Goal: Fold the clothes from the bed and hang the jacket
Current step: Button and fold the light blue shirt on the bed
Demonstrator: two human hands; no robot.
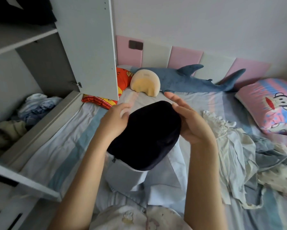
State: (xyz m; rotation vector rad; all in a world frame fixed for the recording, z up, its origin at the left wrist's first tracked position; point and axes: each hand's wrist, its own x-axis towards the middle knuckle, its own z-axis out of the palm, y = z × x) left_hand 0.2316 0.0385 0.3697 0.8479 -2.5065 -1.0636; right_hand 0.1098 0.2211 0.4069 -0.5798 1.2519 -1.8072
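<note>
the task looks partly done at best. one dark garment (146,136) is folded into a compact bundle and held up over the middle of the bed (56,146), between both hands. the right hand (189,125) lies flat along its right side, fingers straight and pressing rather than curled. the left hand (116,117) is at its left edge, but the fingers are blurred, so i cannot tell whether it grips or only steadies the bundle.

plenty is left. just under the bundle lies a grey and white garment (126,173) with a zip, loosely spread on the sheet; it may be the jacket, and it is not on a hanger. to the right, crumpled cream clothes (229,146) and a blue-grey cloth (270,153) lie unfolded. the wardrobe (89,47) stands open at the left, with a loose heap of clothes (38,105) on a lower shelf. judging by this, the dark bundle needs a place to go next, then the rest needs folding.
</note>
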